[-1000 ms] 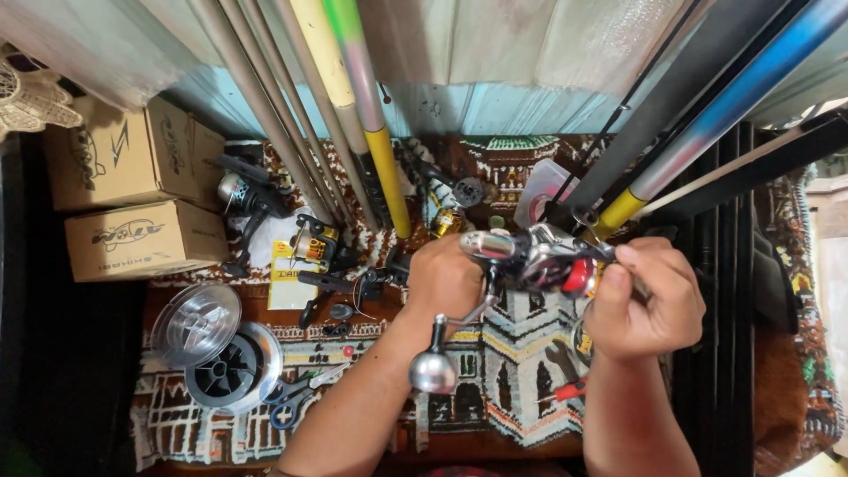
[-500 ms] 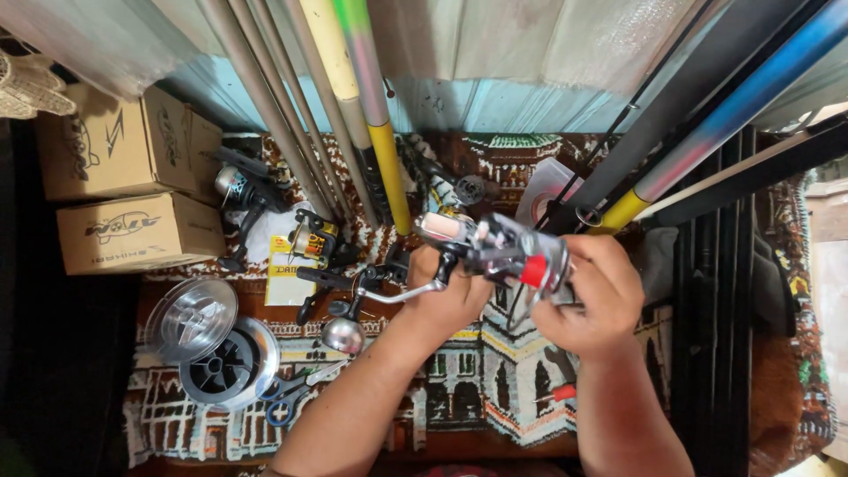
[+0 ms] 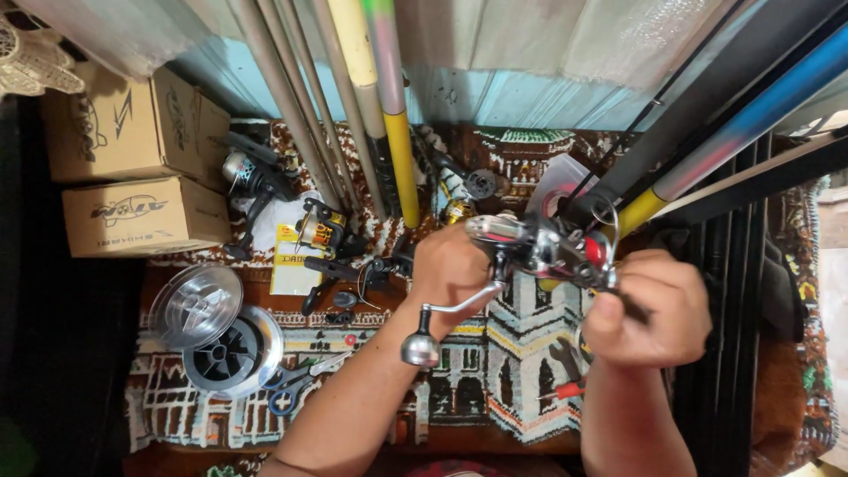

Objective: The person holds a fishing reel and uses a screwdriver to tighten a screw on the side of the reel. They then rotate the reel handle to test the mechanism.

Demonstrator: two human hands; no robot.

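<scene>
The spinning reel (image 3: 539, 247) sits between both hands, held above the patterned mat (image 3: 495, 397). The left hand (image 3: 455, 269) closes around the reel's near side, knuckles up, forearm running down and to the left, while the crank handle (image 3: 446, 314) with its round metal knob (image 3: 420, 349) juts below that wrist. The right hand (image 3: 649, 309) curls into a loose fist just right of the reel, thumb and forefinger pinched at the red-trimmed spool end; what they pinch is too small to tell. Beyond the left forearm lie blue-handled scissors (image 3: 296, 384) and two clear line spools (image 3: 216, 331). Farther left stand two cardboard boxes (image 3: 141, 177). Above the hands, fishing rods (image 3: 389, 115) lean against the wall.
</scene>
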